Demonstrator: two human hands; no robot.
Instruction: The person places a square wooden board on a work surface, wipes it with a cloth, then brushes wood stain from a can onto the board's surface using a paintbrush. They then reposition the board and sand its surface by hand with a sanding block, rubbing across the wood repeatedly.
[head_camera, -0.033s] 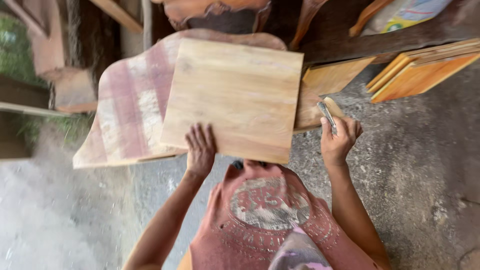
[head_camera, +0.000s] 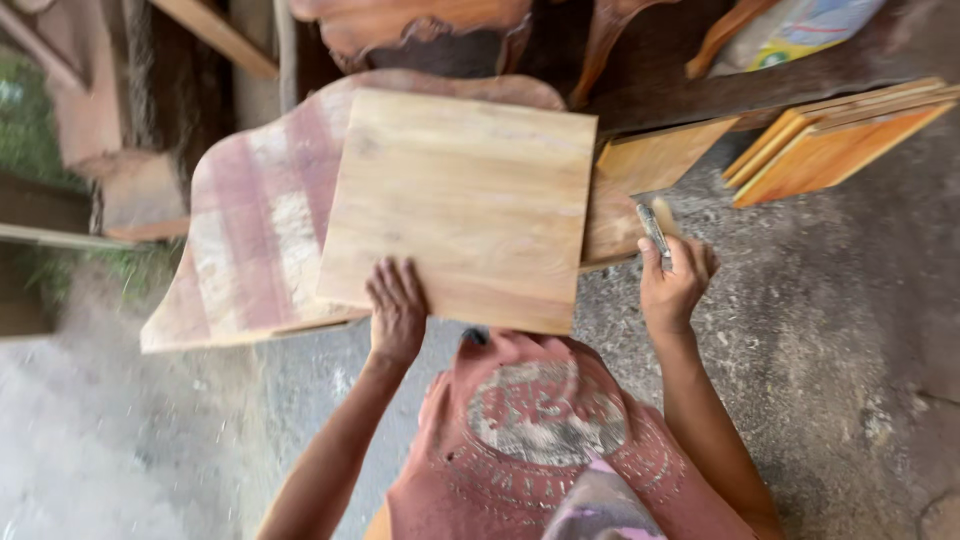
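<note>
— Pale wood, that square board (head_camera: 462, 205); where does it sit?

— Flat on a bigger slab with a wavy edge and reddish stripes (head_camera: 250, 230), which serves as the tabletop. Its near edge hangs over that slab, towards the person's chest.

— And the hands?

— The left hand (head_camera: 397, 310) presses on the board's near edge, fingers spread and flat, clasping nothing. The right hand (head_camera: 672, 285) is off to the side, fingers curled around a small grey tool (head_camera: 653, 228), too blurred to name.

— What could go wrong?

— I'd judge the board could slide or tip, since only one palm steadies it and part of it overhangs. The tool could also slip, as the grip looks light.

— The surroundings?

— A rough, dusty concrete floor (head_camera: 830, 340), scattered with grit. A stack of orange-brown boards (head_camera: 830, 145) lies to the right, well apart, with dark carved wood (head_camera: 420, 25) beyond and a patch of greenery at far left.
</note>
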